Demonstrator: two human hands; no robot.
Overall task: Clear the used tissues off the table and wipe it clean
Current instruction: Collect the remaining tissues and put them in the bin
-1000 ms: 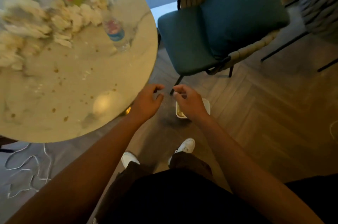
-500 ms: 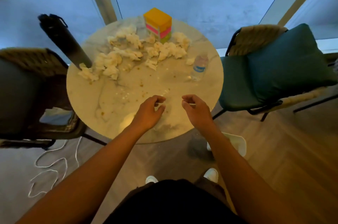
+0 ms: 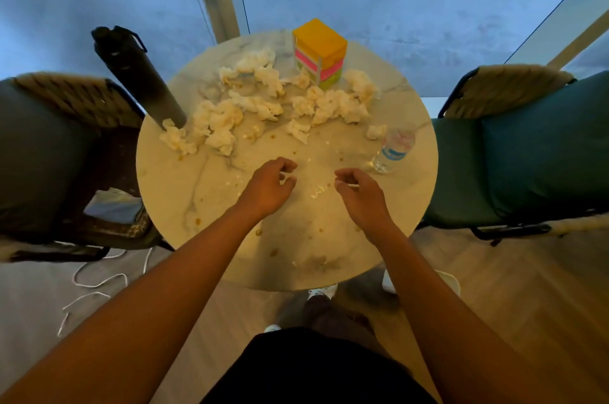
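Note:
Several crumpled white used tissues (image 3: pixel 263 107) lie in a band across the far half of the round marble table (image 3: pixel 178 186). One small tissue (image 3: pixel 376 131) sits apart near the right side. Brown spots and white crumbs (image 3: pixel 316 194) dot the near half. My left hand (image 3: pixel 268 187) and my right hand (image 3: pixel 361 194) hover side by side over the table's middle, just short of the tissues. Their fingers are loosely curled and hold nothing.
A yellow, pink and green box (image 3: pixel 319 52) stands at the far edge, a small water bottle (image 3: pixel 393 150) at the right and a tall black flask (image 3: pixel 138 77) at the left. Chairs (image 3: pixel 527 153) flank the table. A white bin (image 3: pixel 448 281) and a white cable (image 3: pixel 92 285) are on the floor.
The view has swung up from the floor bin to the whole table. Both hands moved from above the bin to above the table's middle, still holding nothing.

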